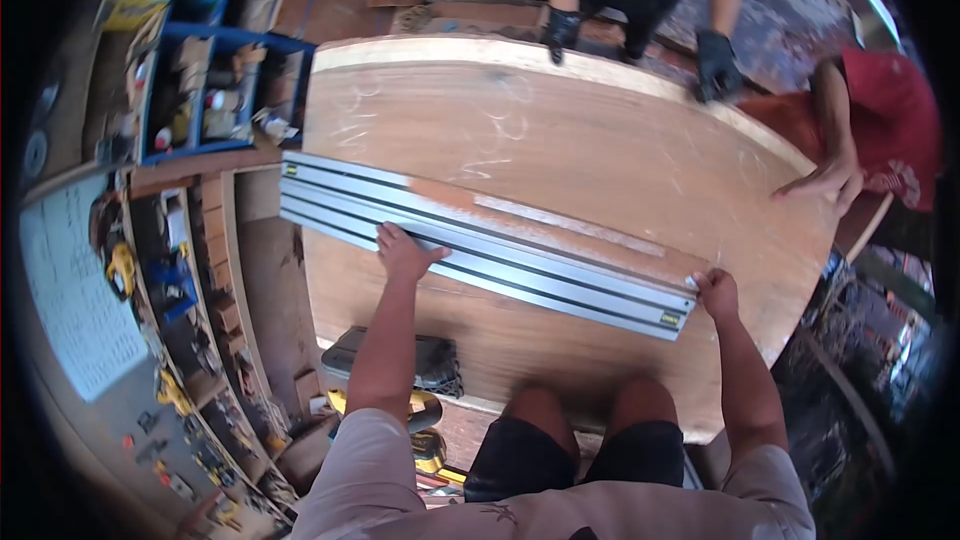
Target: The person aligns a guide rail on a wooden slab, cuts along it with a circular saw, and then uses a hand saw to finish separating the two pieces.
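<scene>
A long silver guide rail [480, 245] with dark strips lies at a slant across a large wooden panel [400, 120]. My left hand [405, 255] rests on the rail left of its middle, fingers stretched and thumb apart. At the rail's right end, my right hand [716, 293] is closed round the far corner. A small whitish bit shows at its fingertips, too small to make out. Along the rail's far edge runs a reddish-brown strip [570, 228] with a pale patch. Chalk-like marks show on the panel.
Across the panel, a person's black-gloved hands [716, 65] touch its far edge. At right, a person in a red shirt [890, 130] reaches a bare hand over it. Blue shelving [150, 100] stands left; a black case [395, 360] and yellow power tools [428, 445] sit near my legs.
</scene>
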Tool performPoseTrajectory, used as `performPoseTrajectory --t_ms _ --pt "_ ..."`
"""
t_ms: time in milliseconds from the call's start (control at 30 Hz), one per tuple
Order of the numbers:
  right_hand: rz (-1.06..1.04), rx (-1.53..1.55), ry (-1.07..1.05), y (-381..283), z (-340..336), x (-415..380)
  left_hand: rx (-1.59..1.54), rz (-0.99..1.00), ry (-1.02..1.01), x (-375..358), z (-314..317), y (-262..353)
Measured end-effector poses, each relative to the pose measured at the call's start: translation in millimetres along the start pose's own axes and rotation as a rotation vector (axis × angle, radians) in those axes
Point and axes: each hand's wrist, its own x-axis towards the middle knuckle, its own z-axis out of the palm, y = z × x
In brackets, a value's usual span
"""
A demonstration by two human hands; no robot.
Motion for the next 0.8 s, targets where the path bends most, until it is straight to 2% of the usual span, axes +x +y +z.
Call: performPoseTrajectory --t_ms 133,200,267,300,333,367,400,433,467,533,600,667,733,767,800 --pt "0.007 -0.026 -0.039 -16 -3 -7 -0.018 -0.012 -0.035 -7 -10 4" --pt "-0.227 -0.353 0.18 -22 -4 -14 -0.017 -0.016 -0.062 -11 -17 6" --pt "-0.281 0.558 0.044 11 55 -4 0.006 -0.022 -0.092 -8 -20 8" --pt "-0.314 -0.1 -0.075 -30 68 -43 -0.01 -0.018 -0.083 -8 -19 6" --pt "-0.17 0.606 -0.533 -71 94 -81 -0.02 -0.008 -0.076 -9 -18 6" --pt "-0.757 0.144 -0.379 -116 124 -113 -0.049 -0.002 -0.075 -11 -21 4" --pt "-1.165 -0.044 -0.246 -148 160 -119 -0.071 -0.013 -0.08 -13 -23 3" --pt "-1.274 -0.098 -0.458 -201 177 -124 -0.083 -0.008 -0.079 -14 -24 1" --pt "-1.357 -0.237 -0.476 -249 196 -126 -0.097 -0.005 -0.075 -12 -23 1" --pt "-1.62 -0.327 -0.453 -317 232 -101 -0.115 -0.011 -0.066 -9 -18 -1" --pt "-1.86 -0.633 -0.58 -360 266 -40 -0.115 -0.008 -0.084 -9 -22 0" --pt "-1.437 -0.836 -0.891 -435 251 -1 -0.111 -0.011 -0.107 -8 -29 -3" --pt "-0.937 -0.826 -0.466 -504 237 -2 -0.138 0.016 -0.097 -10 -25 -4" --pt "-0.937 -0.836 -0.461 -506 243 -7 -0.137 0.021 -0.12 -9 -28 -4" --pt "-1.348 -0.751 -0.39 -503 254 -18 -0.142 0.024 -0.121 -8 -28 -4"
